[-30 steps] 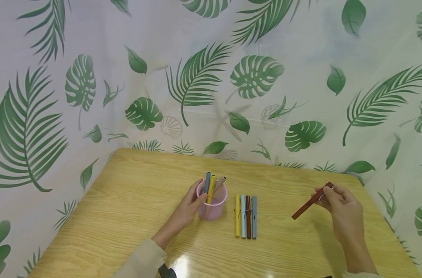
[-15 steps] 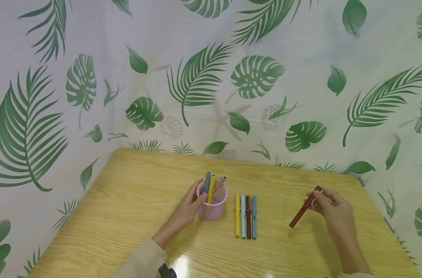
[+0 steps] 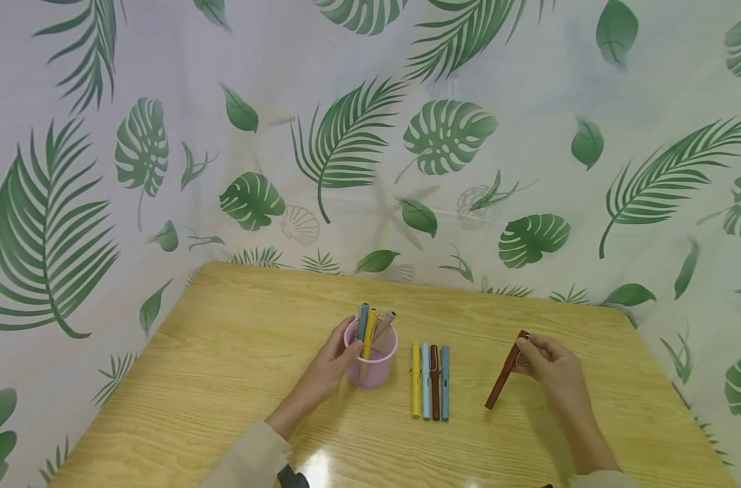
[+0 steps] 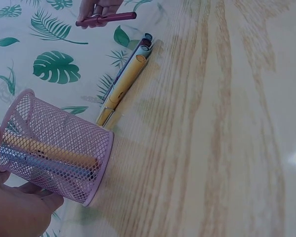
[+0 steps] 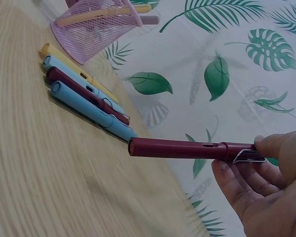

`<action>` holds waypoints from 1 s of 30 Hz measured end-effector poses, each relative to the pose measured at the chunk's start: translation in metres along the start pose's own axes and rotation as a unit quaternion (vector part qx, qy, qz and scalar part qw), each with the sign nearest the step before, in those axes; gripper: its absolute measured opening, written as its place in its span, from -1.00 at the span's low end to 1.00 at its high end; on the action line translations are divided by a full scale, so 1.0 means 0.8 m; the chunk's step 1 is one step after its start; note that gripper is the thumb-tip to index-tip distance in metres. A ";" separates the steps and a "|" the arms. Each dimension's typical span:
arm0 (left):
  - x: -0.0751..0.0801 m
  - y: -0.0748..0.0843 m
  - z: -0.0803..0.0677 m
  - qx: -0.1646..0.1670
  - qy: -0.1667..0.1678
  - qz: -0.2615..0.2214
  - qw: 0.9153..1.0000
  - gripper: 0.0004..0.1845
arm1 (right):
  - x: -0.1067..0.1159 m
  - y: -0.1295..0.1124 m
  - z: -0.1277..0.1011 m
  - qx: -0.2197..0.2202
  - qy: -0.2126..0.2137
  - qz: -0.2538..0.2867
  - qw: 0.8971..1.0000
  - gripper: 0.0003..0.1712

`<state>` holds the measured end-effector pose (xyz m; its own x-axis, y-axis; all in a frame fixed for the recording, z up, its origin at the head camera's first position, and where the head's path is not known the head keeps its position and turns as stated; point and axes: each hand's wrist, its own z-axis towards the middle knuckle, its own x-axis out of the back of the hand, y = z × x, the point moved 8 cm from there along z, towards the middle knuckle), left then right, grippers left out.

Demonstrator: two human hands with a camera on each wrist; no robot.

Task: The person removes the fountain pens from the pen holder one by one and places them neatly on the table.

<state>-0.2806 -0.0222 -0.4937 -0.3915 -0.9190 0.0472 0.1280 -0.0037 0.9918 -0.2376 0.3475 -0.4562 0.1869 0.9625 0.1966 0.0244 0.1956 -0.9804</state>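
Observation:
My left hand [image 3: 327, 369] grips the side of a pink mesh pen cup [image 4: 64, 143], thumb near its rim. Inside the cup stand a blue pen [image 3: 363, 322], a yellow pen [image 3: 369, 335] and a greyish pen [image 3: 384, 325]. Off to the right, my right hand [image 3: 556, 373] pinches a dark red pen [image 5: 182, 148] by its clip end, the other end slanting down to the left. Between the hands, a yellow pen [image 3: 415, 379], a light blue pen [image 3: 426, 383], a dark red pen [image 3: 434, 383] and a blue pen [image 3: 445, 383] lie side by side.
Everything rests on a wood-grain table [image 3: 254, 305]. Behind and to the left of it hangs a white cloth [image 3: 358, 251] printed with green leaves. A dark band [image 3: 293, 476] shows at my left wrist.
My right hand has moved left with the dark red pen, toward the row of pens, and the pen has turned more upright. The left hand and the cup have stayed in place.

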 end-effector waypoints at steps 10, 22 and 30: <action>0.000 0.000 0.000 -0.001 0.003 0.001 1.000 -0.31 | -0.032 0.018 0.004 -0.051 -0.008 -0.053 0.997 -0.34; 0.001 -0.001 0.000 0.000 0.007 0.011 1.000 -0.31 | -0.058 0.031 0.009 -0.058 -0.011 -0.050 0.997 -0.44; 0.002 -0.005 0.002 0.009 0.007 0.013 1.000 -0.33 | -0.070 0.040 0.014 -0.064 -0.008 -0.049 0.997 -0.50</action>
<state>-0.2830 -0.0228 -0.4972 -0.3758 -0.9239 0.0714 0.1218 0.0271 0.9922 -0.2584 0.3020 -0.4983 0.1616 0.9431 0.2907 0.1676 0.2640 -0.9498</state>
